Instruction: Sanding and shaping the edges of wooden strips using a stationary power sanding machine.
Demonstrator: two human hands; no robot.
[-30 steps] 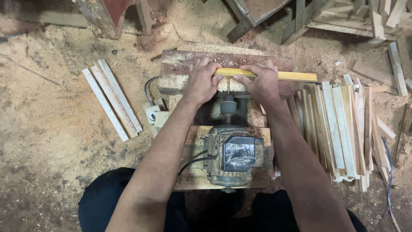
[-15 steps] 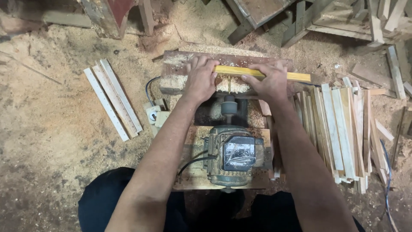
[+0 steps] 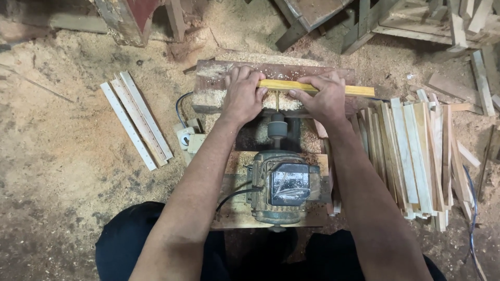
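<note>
Strip (image 3: 317, 88) of yellow wood, light and stiff, lies along the bench's (image 3: 208, 78) far edge; left hand (image 3: 244, 97) and right hand (image 3: 322, 97) press down on it near its middle.

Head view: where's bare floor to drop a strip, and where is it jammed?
Bare sawdust floor lies left of the three pale strips, and between them and the motor. Crowded: the slat pile on the right, and the block where both hands press the yellow strip.
</note>
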